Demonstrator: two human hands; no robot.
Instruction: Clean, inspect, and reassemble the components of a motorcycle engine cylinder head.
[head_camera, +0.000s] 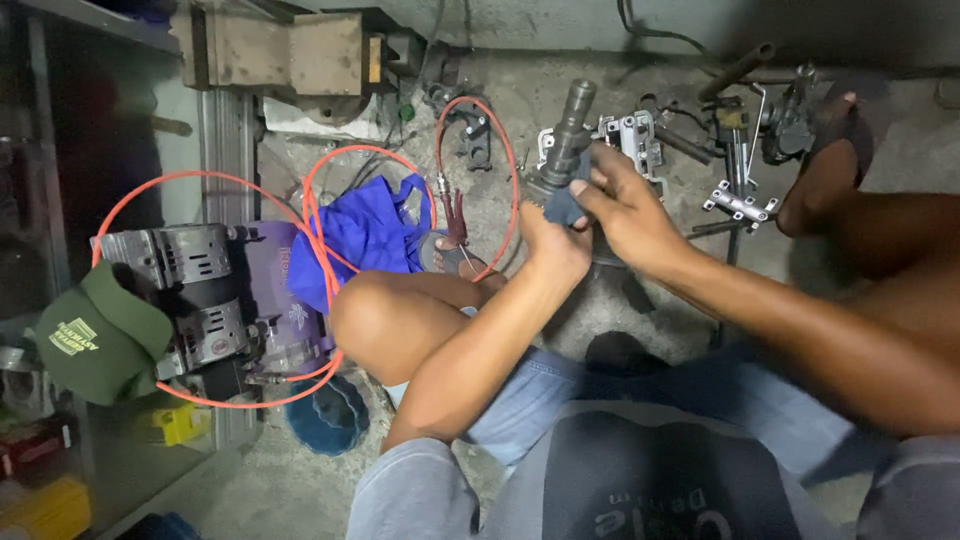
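A: What's in hand here?

B: A grey metal shaft (568, 140), stepped and grooved at the top, standing nearly upright on the concrete floor (560, 90) in front of the seated person. A dark cloth (566, 203) is pressed against its lower part.

A: Who's holding what?

B: The left hand (553, 240) is clenched around the base of the shaft, just below the cloth. The right hand (622, 205) grasps the cloth, fingers pinching it against the metal.

A: How would you do that wiping well?

B: I'd judge the grip below should hold the shaft firm so it doesn't tip, while the cloth works round the shaft rather than only across the facing side. The grooves up top likely need a folded edge pushed into them.

A: What's around it?

B: Just behind the shaft, pale metal brackets (628, 135); further right, more small metal parts (742, 203) and a bare foot (825, 175). To the left, an orange hose (508, 170) loops over the floor past a blue bag (365, 235) to a grey motor unit (190, 290). A green cap (95, 345) lies beside that.

A: Anything you can't make out?

B: The foot of the shaft is hidden by both hands, so I can't tell what it sits on or in. The dark shape under the right wrist is too dim to tell. The far left edge is cluttered and shadowed.
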